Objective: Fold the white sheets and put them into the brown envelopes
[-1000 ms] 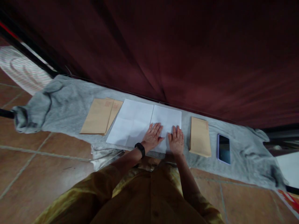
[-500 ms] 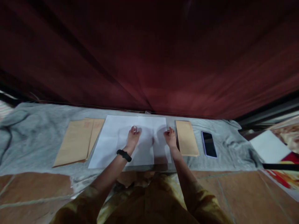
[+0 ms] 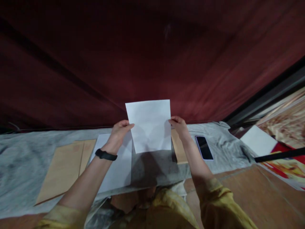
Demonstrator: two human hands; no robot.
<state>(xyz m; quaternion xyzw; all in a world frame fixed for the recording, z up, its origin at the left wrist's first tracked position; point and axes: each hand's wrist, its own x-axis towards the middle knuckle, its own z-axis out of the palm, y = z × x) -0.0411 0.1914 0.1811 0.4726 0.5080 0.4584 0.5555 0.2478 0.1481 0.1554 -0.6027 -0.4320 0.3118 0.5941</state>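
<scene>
The white paper sheet (image 3: 151,125) has risen off the cloth-covered tabletop (image 3: 225,144); left hand (image 3: 119,131) and right hand (image 3: 180,128) pinch its opposite sides, its top overlapping the tabletop's far edge in view.

Homelike room: maroon drape (image 3: 152,63), tiled floor (image 3: 264,194).

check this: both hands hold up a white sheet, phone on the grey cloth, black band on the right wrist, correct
One slip: the head view shows the black band on the left wrist. The left hand and right hand do hold up the white sheet, and the phone lies on the grey cloth.
</scene>
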